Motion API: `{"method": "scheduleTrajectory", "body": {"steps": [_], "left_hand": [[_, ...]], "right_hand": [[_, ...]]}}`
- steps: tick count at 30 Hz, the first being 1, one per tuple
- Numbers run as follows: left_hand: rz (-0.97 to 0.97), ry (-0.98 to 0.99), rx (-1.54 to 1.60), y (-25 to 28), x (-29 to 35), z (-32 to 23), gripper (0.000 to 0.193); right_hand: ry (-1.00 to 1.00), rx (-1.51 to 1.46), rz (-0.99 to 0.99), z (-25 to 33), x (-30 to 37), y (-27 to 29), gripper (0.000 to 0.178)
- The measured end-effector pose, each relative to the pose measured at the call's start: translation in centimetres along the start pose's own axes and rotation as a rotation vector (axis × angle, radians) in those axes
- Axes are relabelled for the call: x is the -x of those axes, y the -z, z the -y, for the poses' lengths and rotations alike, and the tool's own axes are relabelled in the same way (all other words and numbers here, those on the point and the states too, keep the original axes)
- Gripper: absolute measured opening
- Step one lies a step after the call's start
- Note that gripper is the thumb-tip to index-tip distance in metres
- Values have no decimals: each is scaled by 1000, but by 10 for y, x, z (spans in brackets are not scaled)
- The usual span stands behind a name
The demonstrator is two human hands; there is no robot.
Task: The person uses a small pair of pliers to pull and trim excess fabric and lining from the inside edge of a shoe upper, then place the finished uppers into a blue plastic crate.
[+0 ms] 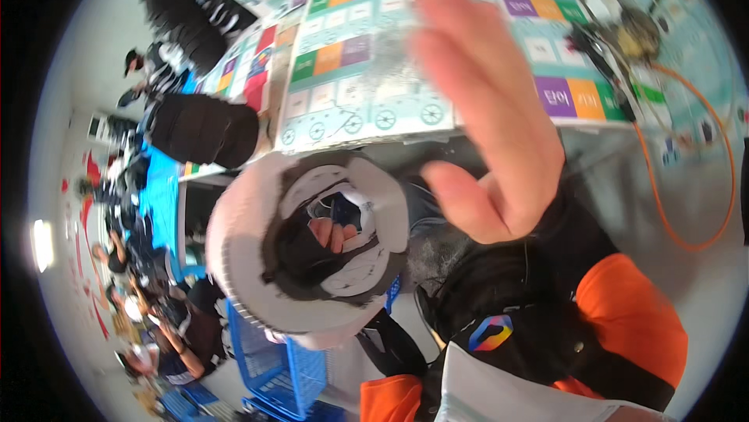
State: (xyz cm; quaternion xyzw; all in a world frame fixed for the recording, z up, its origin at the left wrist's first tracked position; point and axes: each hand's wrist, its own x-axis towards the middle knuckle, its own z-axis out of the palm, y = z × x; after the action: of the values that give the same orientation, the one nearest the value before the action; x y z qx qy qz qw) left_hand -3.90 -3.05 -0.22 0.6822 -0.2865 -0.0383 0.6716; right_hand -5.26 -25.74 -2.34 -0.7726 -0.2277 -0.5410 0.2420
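Off-white, faintly pink outer material is wrapping a bulky, hollow padded piece [243,239]; a dark, rough-edged band is ringing its mouth, and pale lining with small dark marks is showing inside. The piece is sitting in front of the person's body, beside the near edge of the worktop [374,83] and above a blue crate [308,379]. The left hand [334,235] is reaching inside it, mostly hidden; its fingers are curling close together in the far gap, pinching what, the observer cannot tell. The right hand [511,157] is hovering apart from the piece, blurred, fingers lying together, thumb standing away. Handling, by judgement: probably light for its bulk, soft-walled, giving under pressure, hardly fragile, perhaps a little slippery outside. The dark rim is looking like the surest hold, with one hand supporting from within.
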Motion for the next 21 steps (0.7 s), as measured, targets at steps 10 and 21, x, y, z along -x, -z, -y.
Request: {"method": "scheduleTrajectory", "body": {"steps": [10,21], "left_hand": [[70,191,86,-31,-43,34,40],[123,135,-36,-44,-147,90,28]], "right_hand": [[-1014,-494,399,-45,132,-34,45],[-1467,-845,126,-47,134,5,39]]}}
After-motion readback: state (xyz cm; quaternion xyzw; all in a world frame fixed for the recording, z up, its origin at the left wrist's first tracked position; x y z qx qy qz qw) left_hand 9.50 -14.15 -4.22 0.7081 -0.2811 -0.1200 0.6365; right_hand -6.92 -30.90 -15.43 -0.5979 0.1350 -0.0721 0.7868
